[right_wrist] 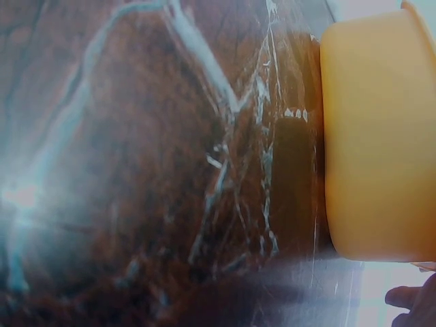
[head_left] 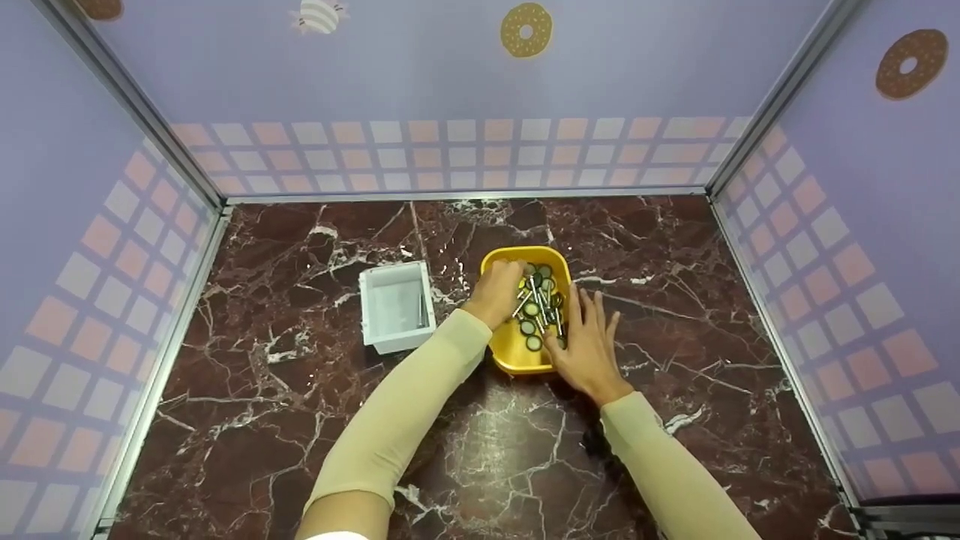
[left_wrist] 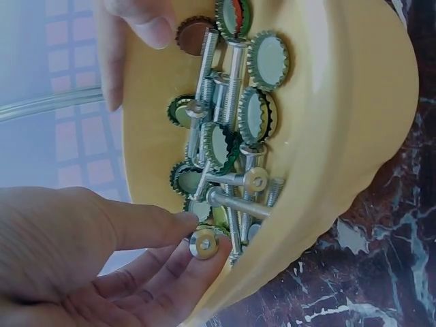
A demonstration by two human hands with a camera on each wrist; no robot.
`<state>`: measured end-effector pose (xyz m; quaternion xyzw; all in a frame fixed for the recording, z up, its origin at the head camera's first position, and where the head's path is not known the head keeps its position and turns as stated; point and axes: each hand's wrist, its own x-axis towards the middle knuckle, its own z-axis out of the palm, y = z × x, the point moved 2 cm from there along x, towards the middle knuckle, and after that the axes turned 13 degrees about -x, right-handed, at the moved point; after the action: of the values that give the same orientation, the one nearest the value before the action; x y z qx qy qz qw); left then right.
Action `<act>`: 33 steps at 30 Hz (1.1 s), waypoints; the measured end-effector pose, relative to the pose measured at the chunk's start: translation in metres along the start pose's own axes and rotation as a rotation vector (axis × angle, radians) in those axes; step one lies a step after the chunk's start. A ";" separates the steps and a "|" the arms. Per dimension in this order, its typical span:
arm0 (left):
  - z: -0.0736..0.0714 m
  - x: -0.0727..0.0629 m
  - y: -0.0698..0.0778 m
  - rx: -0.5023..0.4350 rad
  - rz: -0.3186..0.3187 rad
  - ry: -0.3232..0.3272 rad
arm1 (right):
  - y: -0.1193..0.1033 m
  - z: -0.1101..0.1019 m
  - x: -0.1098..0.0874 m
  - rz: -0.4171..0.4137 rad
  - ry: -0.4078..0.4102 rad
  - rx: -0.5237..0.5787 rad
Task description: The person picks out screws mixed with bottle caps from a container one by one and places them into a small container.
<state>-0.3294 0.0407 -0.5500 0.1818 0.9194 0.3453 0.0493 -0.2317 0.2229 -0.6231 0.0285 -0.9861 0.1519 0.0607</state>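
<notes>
A yellow tub (head_left: 517,360) stands on the dark marbled surface, with metal bolts (left_wrist: 235,201) and several crimped bottle caps (left_wrist: 268,61) lying mixed inside. My left hand (head_left: 499,289) reaches into the tub's left side. In the left wrist view the left hand (left_wrist: 102,238) pinches a bolt, its round head (left_wrist: 204,243) showing between thumb and fingers and the rest hidden. My right hand (head_left: 589,345) rests at the tub's right rim, fingers straight and spread, thumb over the edge. Part of that hand shows at the lower corner of the right wrist view.
Left of the tub stands a white rectangular container (head_left: 397,341) with a thin dark item (head_left: 421,307) against its inner right side. Lilac panels (head_left: 480,90) with metal edging enclose the back and both sides of the marbled surface (head_left: 277,420).
</notes>
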 end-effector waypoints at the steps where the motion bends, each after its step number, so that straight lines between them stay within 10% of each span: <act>1: -0.003 -0.002 0.001 -0.017 0.005 0.003 | 0.000 0.000 0.000 -0.001 -0.001 0.001; 33: -0.051 -0.028 -0.020 -0.384 -0.123 -0.076 | 0.000 0.000 0.001 0.006 -0.017 0.008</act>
<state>-0.3201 -0.0150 -0.5257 0.1255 0.8434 0.5036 0.1389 -0.2322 0.2226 -0.6225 0.0269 -0.9861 0.1556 0.0515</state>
